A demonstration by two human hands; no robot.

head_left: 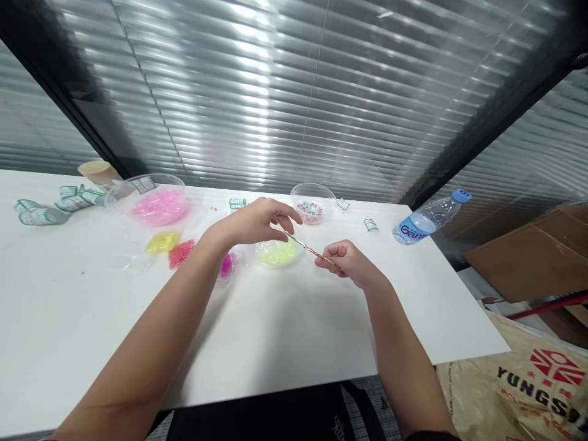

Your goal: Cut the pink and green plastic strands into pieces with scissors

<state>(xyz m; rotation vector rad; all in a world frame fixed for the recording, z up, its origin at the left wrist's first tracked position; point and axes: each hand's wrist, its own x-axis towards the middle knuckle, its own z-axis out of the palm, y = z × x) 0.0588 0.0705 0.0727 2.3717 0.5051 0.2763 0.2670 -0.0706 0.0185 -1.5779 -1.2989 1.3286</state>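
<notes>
A slender, shiny rod-like tool (309, 248), copper-coloured at one end and pale at the other, slants between my two hands above the table. My right hand (342, 262) is closed around its copper end, fingers curled. At the pale end, my left hand (264, 222) has its thumb and a finger on the tip, while the index finger arches above. Just below the left fingers stands a clear bowl with yellow-green beads (278, 252). Behind the rod is another clear bowl (314, 202) with multicoloured beads. A small bag of magenta beads (226, 264) lies partly hidden by my left forearm.
A large clear bowl of pink beads (160, 205) stands at the left, with yellow (162, 241) and red (180, 252) bead bags before it. Labelled rolls (41, 212) and a lidded jar (98, 174) are farther left. A water bottle (429, 218) leans at the right.
</notes>
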